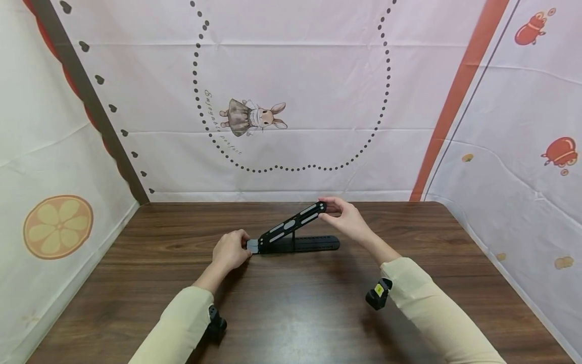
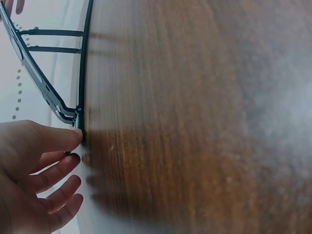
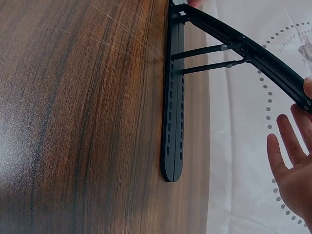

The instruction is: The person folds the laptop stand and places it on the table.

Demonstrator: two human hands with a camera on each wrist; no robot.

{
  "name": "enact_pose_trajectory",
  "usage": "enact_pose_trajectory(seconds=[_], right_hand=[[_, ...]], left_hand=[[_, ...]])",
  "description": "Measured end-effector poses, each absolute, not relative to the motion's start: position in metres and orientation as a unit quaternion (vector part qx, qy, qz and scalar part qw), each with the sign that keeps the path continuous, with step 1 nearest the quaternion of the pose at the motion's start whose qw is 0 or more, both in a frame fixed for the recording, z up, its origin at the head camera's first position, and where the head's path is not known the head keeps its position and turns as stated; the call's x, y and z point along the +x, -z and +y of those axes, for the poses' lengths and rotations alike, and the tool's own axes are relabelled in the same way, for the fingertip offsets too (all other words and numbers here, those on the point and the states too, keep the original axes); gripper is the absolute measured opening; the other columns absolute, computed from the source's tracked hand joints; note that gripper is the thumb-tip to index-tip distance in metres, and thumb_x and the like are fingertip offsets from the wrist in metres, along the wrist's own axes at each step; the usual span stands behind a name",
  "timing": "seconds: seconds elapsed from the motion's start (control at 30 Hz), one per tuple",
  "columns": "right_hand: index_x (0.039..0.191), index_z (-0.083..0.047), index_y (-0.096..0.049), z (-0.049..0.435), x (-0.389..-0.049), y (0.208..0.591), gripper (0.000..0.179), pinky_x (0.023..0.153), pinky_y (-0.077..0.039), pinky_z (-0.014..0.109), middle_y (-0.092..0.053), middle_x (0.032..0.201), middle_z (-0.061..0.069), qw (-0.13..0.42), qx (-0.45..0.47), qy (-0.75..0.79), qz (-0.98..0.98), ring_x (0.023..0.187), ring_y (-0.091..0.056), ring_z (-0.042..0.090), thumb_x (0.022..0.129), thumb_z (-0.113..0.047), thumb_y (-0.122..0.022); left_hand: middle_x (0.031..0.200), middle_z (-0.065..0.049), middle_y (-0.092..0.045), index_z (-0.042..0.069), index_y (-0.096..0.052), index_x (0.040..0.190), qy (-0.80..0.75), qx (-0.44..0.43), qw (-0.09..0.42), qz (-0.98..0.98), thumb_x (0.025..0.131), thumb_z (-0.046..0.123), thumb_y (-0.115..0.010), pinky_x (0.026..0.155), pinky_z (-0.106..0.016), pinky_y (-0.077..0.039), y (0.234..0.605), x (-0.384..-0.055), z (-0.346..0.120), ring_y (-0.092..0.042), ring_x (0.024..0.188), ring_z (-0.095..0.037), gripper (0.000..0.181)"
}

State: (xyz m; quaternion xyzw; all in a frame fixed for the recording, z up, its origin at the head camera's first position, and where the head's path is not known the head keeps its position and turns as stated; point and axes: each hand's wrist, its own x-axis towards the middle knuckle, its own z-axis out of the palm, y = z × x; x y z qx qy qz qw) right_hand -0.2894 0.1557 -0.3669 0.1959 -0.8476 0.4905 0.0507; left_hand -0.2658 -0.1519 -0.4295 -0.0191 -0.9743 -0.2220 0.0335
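Sleeves cropped | left fingers pinch black stand, grip partly hidden | right fingers pinch its raised end

The sleeved left forearm extends forward and inward from the near left of the stand, and the left hand pinches the stand's left end between thumb and fingers, with the outer fingers lightly bent and spaced apart. The sleeved right forearm runs diagonally inward from the stand's near right; the right hand holds the stand's raised right tip between thumb and fingers, its outer fingers extended and fanned apart.
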Motion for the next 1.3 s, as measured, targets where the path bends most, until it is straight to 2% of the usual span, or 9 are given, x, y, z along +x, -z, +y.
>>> enact_pose_trajectory(seconds=[0.23,0.47,0.73,0.87,1.0,1.13,1.3], right_hand=[[0.126,-0.012,-0.054,0.152,-0.287,0.365,0.044,0.082,-0.051,0.036,-0.063,0.114,0.011,0.048,0.184,-0.488,-0.852,0.101,-0.061,0.023,0.084,-0.017,-0.067],[0.125,-0.002,-0.052,0.142,-0.269,0.344,0.044,0.085,-0.049,0.042,-0.060,0.116,0.020,0.042,0.182,-0.496,-0.848,0.104,-0.060,0.032,0.085,-0.010,-0.066],[0.125,0.000,-0.051,0.137,-0.262,0.337,0.043,0.085,-0.049,0.042,-0.059,0.116,0.021,0.038,0.175,-0.491,-0.852,0.105,-0.059,0.033,0.085,-0.010,-0.065],[0.125,-0.001,-0.051,0.136,-0.264,0.339,0.043,0.084,-0.050,0.042,-0.059,0.116,0.021,0.038,0.176,-0.493,-0.851,0.105,-0.059,0.033,0.086,-0.010,-0.064],[0.127,-0.007,-0.050,0.139,-0.278,0.357,0.045,0.083,-0.050,0.042,-0.059,0.117,0.017,0.037,0.172,-0.493,-0.852,0.106,-0.058,0.029,0.086,-0.018,-0.065],[0.126,-0.013,-0.051,0.142,-0.289,0.370,0.045,0.083,-0.050,0.040,-0.059,0.116,0.011,0.042,0.164,-0.489,-0.856,0.106,-0.058,0.025,0.085,-0.024,-0.067],[0.125,-0.013,-0.051,0.141,-0.288,0.370,0.044,0.082,-0.050,0.040,-0.059,0.116,0.010,0.046,0.157,-0.489,-0.857,0.105,-0.058,0.024,0.085,-0.024,-0.067]], left_hand=[[0.093,-0.003,-0.063,0.013,-0.065,0.103,0.220,-0.015,0.037,-0.975,0.073,0.015,-0.072,0.066,-0.040,-0.048,0.431,-0.269,-0.153,-0.059,0.088,-0.023,0.031],[0.097,-0.005,-0.065,0.012,-0.065,0.105,0.215,-0.021,0.047,-0.975,0.076,0.014,-0.071,0.067,-0.042,-0.049,0.433,-0.274,-0.155,-0.060,0.091,-0.025,0.030],[0.104,-0.006,-0.065,0.014,-0.066,0.110,0.212,-0.011,0.043,-0.976,0.078,0.014,-0.069,0.069,-0.043,-0.050,0.433,-0.278,-0.155,-0.060,0.096,-0.026,0.032],[0.106,-0.007,-0.066,0.014,-0.066,0.111,0.216,-0.006,0.046,-0.975,0.079,0.013,-0.069,0.070,-0.043,-0.050,0.433,-0.280,-0.156,-0.060,0.098,-0.027,0.033],[0.108,-0.007,-0.066,0.015,-0.066,0.114,0.217,-0.005,0.047,-0.975,0.080,0.013,-0.068,0.069,-0.042,-0.051,0.433,-0.282,-0.156,-0.060,0.098,-0.027,0.034],[0.109,-0.007,-0.065,0.016,-0.065,0.116,0.222,-0.001,0.046,-0.974,0.081,0.011,-0.066,0.065,-0.040,-0.051,0.434,-0.285,-0.156,-0.060,0.097,-0.026,0.035],[0.108,-0.007,-0.066,0.018,-0.064,0.117,0.222,0.006,0.047,-0.974,0.081,0.010,-0.064,0.060,-0.037,-0.049,0.434,-0.290,-0.155,-0.061,0.095,-0.025,0.037]])
